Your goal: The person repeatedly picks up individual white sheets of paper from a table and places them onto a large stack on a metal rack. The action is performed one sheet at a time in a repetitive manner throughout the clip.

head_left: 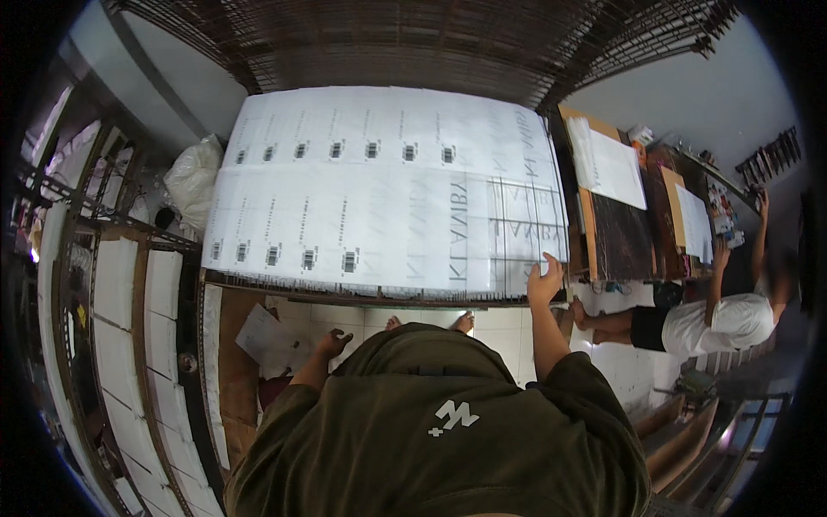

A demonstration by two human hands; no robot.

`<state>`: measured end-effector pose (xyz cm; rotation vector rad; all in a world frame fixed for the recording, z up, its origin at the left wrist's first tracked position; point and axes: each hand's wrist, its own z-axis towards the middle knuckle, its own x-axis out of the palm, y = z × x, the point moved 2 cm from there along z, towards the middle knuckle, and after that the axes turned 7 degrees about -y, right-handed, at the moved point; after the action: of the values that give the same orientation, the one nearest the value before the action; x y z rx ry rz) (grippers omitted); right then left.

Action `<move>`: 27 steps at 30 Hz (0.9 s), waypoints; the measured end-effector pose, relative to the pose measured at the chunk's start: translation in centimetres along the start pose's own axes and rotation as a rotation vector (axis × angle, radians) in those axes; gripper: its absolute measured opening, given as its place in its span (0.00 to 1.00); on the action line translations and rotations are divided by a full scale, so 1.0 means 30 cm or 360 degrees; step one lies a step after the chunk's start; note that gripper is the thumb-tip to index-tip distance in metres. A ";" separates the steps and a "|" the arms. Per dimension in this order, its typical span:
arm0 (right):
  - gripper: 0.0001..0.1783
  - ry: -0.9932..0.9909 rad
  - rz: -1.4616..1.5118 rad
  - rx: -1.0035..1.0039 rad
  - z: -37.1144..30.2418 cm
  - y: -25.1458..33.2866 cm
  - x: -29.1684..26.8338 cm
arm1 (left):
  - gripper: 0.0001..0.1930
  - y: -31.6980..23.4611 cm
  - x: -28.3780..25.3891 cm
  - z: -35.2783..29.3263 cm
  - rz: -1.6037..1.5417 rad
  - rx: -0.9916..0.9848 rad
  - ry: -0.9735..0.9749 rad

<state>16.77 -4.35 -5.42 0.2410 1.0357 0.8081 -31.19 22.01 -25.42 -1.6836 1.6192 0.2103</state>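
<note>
In front of me, rows of white printed sheets (pixel 379 185) with barcodes and lettering cover a wide wire rack table. Thin dark grid lines show at the near right part of this layer. My right hand (pixel 545 280) is at the near right corner, thumb and forefinger apart, touching the sheets' edge; whether it pinches one is hard to make out. Below the table's front edge, my left hand (pixel 332 344) hangs by my side, fingers loosely apart and holding nothing. A loose white sheet (pixel 269 338) lies on a brown board to its left.
Stacked wire racks (pixel 388 43) rise behind the table. Shelves of white stacks (pixel 164 302) stand on the left, near a bulging white plastic bag (pixel 194 177). To the right are dark work tables (pixel 613 241) with white sheets, and another person (pixel 719 323) working there.
</note>
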 end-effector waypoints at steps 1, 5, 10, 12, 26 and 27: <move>0.19 -0.0040 -0.0095 0.0027 0.002 -0.007 -0.040 | 0.37 -0.006 0.013 -0.018 0.0004 0.0008 0.0014; 0.23 -0.0243 -0.0421 0.0146 -0.014 -0.185 -0.113 | 0.36 -0.062 0.064 0.005 0.0019 0.0071 0.0111; 0.23 -0.0148 -0.0295 0.0493 0.019 -0.307 -0.146 | 0.34 -0.142 0.085 0.020 0.0011 0.0179 0.0032; 0.25 -0.0180 -0.0295 0.0479 0.049 -0.315 -0.130 | 0.33 -0.139 0.099 0.040 0.0013 0.0109 -0.0012; 0.38 0.0745 0.0031 -0.0236 0.180 -0.317 -0.098 | 0.31 -0.517 0.403 -0.032 -0.0011 0.0255 -0.0025; 0.38 0.0796 0.0081 -0.0231 0.184 -0.324 -0.097 | 0.30 -0.544 0.424 -0.017 -0.0158 0.0250 0.0005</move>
<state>25.31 -12.11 -5.83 -0.0661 1.4342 1.0130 -14.36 9.98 -26.08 -1.6390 1.5092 0.0300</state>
